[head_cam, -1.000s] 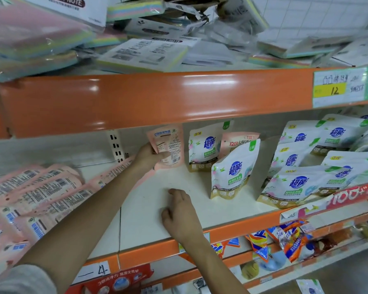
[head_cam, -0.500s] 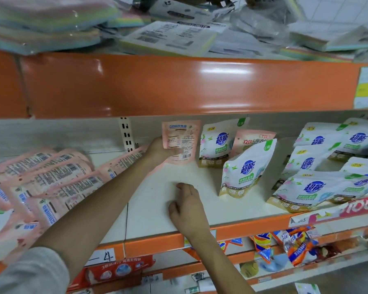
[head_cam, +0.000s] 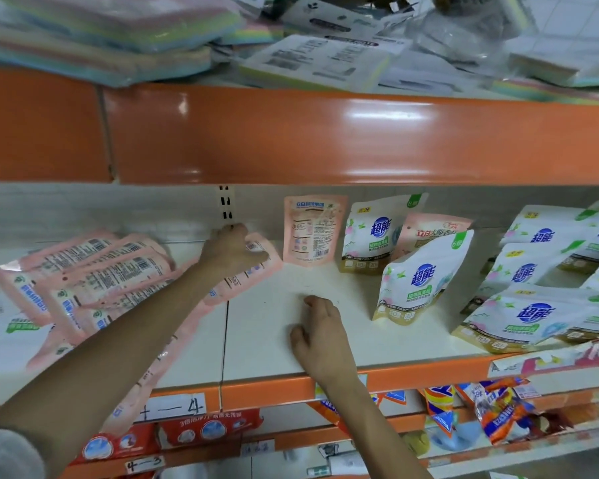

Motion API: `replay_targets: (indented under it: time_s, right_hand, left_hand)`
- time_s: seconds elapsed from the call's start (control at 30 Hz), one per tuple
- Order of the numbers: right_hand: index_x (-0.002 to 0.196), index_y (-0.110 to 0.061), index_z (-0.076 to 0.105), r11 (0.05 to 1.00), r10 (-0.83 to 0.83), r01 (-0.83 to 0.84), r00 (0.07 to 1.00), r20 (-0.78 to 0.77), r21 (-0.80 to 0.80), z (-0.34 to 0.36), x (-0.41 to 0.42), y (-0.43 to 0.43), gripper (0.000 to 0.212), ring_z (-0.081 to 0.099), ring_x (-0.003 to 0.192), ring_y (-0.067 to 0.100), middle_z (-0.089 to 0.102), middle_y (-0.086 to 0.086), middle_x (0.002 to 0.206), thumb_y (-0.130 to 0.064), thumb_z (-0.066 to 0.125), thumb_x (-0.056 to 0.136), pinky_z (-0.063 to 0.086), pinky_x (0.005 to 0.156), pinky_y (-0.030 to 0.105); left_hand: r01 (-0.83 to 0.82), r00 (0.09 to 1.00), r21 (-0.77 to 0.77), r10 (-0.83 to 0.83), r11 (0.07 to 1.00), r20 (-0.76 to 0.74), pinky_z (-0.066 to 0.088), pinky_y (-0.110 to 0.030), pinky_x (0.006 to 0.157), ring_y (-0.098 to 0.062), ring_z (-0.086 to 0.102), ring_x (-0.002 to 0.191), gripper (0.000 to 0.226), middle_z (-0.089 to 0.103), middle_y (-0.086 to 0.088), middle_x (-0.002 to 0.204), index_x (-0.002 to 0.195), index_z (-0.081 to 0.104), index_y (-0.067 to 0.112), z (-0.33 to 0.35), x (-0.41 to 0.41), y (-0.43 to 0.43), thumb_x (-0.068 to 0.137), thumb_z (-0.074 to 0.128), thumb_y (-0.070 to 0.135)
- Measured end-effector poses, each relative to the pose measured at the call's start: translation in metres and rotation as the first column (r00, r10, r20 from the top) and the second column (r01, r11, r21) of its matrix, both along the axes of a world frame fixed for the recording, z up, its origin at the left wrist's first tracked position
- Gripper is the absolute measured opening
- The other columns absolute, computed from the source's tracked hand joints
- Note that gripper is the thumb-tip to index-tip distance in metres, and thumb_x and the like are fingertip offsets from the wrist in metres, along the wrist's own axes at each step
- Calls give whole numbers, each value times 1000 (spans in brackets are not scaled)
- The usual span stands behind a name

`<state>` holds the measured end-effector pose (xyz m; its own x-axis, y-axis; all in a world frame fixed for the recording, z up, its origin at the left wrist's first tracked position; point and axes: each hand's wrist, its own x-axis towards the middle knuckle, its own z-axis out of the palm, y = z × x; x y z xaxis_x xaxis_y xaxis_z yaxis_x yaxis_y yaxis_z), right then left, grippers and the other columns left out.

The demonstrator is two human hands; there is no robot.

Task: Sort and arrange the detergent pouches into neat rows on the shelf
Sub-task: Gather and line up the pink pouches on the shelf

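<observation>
the left hand (head_cam: pixel 234 252) is lying on a flat pink pouch (head_cam: pixel 256 276) at the far middle of the shelf (head_cam: pixel 274 344), fingers bending over the pouch's far end; whether they are pinching it or only pressing on it i cannot tell, since the hand is blurred. the right hand (head_cam: pixel 320 337) is resting on the bare white board near the front edge, fingers loosely curled and holding nothing.

just right of the left hand, one pink pouch with its back label showing (head_cam: pixel 310 229) is standing upright against the back wall, apart from the fingers. right of it two white pouches are standing: one at the back (head_cam: pixel 374 233), one nearer and leaning (head_cam: pixel 422 281). a second upright pink pouch (head_cam: pixel 436 228) is peeking out between them.

at the left, a pink heap (head_cam: pixel 94 274) of at least five overlapping pouches is lying flat. at the right, a white heap (head_cam: pixel 533 316) of at least five is lying tumbled; the exact counts i cannot tell.

stacks of coloured paper (head_cam: pixel 118 32) are sitting on the board above.
</observation>
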<state>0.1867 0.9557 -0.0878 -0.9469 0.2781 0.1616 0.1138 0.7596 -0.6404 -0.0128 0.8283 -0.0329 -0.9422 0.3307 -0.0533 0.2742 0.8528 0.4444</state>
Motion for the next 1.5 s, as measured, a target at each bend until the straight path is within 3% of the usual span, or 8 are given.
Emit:
replay_targets:
  time_s: [0.07,0.23,0.47,0.87,0.97,1.13,1.3,1.5]
  right_hand:
    - [138,-6,43,1000,2,-2,1000,-1,9,-1,0,0,51,40,129,20,50,7,135,-19,54,91,30,108,21]
    - [137,-6,44,999,18,-18,1000,0,34,-2,0,-1,50,42,127,21,51,7,133,-20,55,90,32,107,23]
    - [134,-7,49,996,49,-49,999,5,75,-5,-5,1,48,45,124,23,53,7,132,-20,58,88,35,105,28]
    - [137,-18,51,978,182,-178,983,-21,109,-4,-32,17,49,49,124,25,53,4,138,-22,63,90,38,105,31]
    - [139,-16,50,956,275,-269,960,-43,116,-7,-42,10,56,49,123,26,54,4,138,-30,63,86,39,106,35]
    - [132,-18,57,965,253,-261,932,-259,4,-6,-48,-7,48,39,124,6,50,-10,133,-34,68,88,22,106,6]
    - [110,-14,69,931,153,-264,910,-386,-253,19,-59,-14,25,57,108,5,68,-3,116,-25,51,97,44,94,19]
    - [76,-7,60,891,-4,-180,915,-404,-416,43,-75,-12,28,49,65,9,61,9,68,-23,55,98,38,59,28]
  left_hand:
    - [28,997,-256,-10,966,70,34,-42,101,-32,41,128,88,43,-6,138,131,42,19,-6,8,-14,64,71,69]
    - [49,997,-281,-30,959,73,39,-40,95,-31,42,124,92,44,-12,135,132,39,16,-4,14,-33,62,78,61]
    - [-77,921,186,-2,980,390,48,-25,59,-26,64,94,58,60,-9,122,139,40,14,28,21,-55,87,65,5]
    - [-453,677,578,-160,678,718,57,-26,64,-16,72,67,19,75,-8,78,99,63,4,24,40,-69,91,51,-8]
    - [-631,582,605,-219,486,783,58,-23,57,-15,70,60,16,72,-11,74,96,62,-2,22,43,-72,93,47,-6]
    - [-780,509,590,-336,210,792,56,-19,50,-15,69,52,17,71,-13,68,92,61,-4,29,47,-73,95,44,-4]
    - [-786,479,556,-303,271,824,52,-17,44,-13,64,47,17,65,-11,62,87,61,-7,36,51,-77,94,49,1]
    - [-532,674,534,-54,658,737,49,-20,46,-23,69,62,37,63,-5,60,104,67,-3,45,52,-91,91,62,31]
